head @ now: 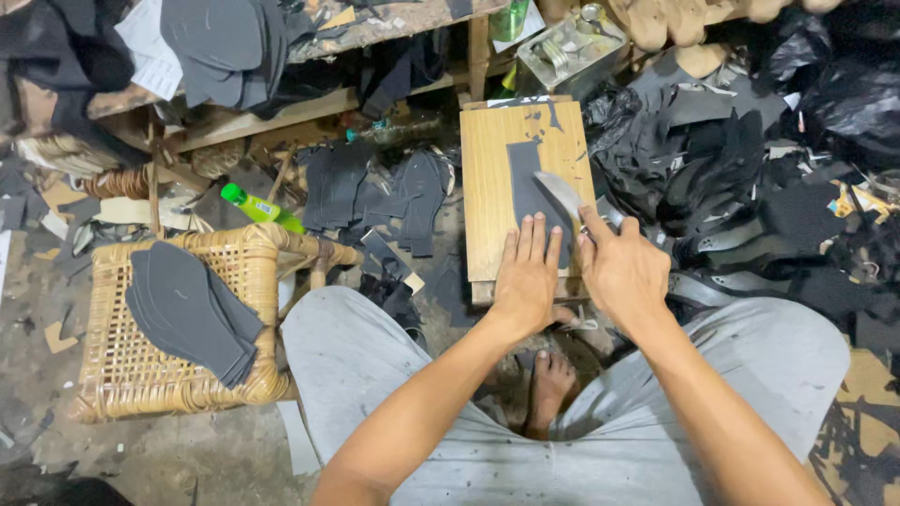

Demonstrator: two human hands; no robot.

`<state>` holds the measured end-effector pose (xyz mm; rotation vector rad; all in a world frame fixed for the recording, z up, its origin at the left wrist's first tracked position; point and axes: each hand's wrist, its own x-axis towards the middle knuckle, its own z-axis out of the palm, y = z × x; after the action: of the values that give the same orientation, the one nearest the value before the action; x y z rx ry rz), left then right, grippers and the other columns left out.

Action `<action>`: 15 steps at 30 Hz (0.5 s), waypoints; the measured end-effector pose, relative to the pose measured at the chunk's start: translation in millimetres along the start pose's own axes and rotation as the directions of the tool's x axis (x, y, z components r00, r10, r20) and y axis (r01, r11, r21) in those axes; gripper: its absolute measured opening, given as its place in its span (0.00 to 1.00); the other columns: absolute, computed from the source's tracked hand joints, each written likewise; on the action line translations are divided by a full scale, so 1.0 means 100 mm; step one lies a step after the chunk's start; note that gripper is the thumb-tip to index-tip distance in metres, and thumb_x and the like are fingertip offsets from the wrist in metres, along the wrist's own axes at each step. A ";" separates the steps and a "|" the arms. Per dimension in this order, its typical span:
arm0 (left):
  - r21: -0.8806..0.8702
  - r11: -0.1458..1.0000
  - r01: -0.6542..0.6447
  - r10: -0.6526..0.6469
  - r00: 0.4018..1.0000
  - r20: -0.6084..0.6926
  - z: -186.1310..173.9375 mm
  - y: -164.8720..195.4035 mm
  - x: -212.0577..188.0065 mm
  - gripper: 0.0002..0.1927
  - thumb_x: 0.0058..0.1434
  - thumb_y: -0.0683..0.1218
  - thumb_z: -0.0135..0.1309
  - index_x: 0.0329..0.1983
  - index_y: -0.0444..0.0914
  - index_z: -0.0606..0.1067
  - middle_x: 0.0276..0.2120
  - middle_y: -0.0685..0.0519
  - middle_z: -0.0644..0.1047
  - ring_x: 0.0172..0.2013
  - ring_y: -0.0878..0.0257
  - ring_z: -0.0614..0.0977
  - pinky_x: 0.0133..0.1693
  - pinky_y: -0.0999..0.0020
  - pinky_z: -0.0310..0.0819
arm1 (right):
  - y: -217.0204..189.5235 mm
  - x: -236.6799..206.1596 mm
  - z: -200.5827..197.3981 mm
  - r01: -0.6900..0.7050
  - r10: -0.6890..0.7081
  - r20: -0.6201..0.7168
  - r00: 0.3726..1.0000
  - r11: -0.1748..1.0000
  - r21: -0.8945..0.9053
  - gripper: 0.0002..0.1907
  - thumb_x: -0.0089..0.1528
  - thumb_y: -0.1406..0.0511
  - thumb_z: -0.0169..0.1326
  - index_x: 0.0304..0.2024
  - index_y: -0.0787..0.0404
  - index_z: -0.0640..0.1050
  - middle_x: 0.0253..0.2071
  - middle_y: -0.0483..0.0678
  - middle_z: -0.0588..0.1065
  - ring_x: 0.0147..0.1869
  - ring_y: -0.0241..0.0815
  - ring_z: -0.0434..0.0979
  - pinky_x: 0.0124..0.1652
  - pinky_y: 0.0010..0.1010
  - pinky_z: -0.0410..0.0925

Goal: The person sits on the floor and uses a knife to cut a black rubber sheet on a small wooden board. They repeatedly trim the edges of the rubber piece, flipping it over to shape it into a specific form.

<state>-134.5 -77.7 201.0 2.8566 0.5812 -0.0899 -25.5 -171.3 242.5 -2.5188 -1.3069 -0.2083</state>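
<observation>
Dark sheet [528, 187] under left hand [527, 276]

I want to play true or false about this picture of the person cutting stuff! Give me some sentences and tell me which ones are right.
1. The left hand lies flat on a dark grey sheet. True.
2. The sheet rests on a wooden board. True.
3. The right hand is empty. False: it holds a blade with a curved edge against the sheet.
4. The woven stool has nothing on it. False: a stack of dark sole-shaped pieces lies on it.
5. A green bottle lies beyond the stool. True.
</observation>
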 end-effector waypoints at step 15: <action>0.316 0.948 -0.042 0.120 0.965 -0.233 0.43 -0.15 -0.06 0.36 0.61 0.49 0.50 0.70 0.27 0.62 0.70 0.34 0.60 0.73 0.35 0.53 0.72 0.46 0.42 | -0.35 -0.22 0.12 0.110 -0.108 0.032 0.994 0.990 -0.086 0.21 0.66 0.58 0.51 0.62 0.50 0.77 0.35 0.62 0.73 0.29 0.60 0.79 0.27 0.47 0.70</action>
<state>-147.1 -76.1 157.0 3.2214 0.5344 0.2163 -66.7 -165.2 232.2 -2.5325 -1.4785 -0.2608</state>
